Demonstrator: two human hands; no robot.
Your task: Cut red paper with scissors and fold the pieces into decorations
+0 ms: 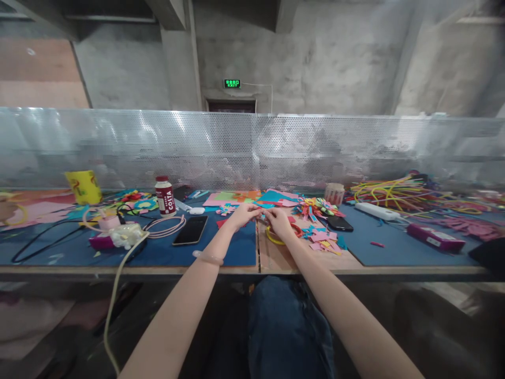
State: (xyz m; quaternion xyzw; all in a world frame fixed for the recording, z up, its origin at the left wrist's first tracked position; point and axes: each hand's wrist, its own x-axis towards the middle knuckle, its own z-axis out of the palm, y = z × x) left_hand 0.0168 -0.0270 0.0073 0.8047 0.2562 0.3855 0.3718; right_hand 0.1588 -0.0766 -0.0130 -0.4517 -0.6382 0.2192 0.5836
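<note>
Fingertips of left hand (244, 214) and right hand (280, 221) close together on a small piece (262, 212), too small to identify. Piece sits above the table (276, 259) centre. Yellow ring (270, 240) lies just under right hand; phone (190, 230) left.

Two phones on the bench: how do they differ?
The left phone lies on the blue mat, left of the left hand; the right phone lies right of the right hand, next to paper scraps. The left phone looks longer in this view than the right phone. Both lie flat, dark screens up.
</note>
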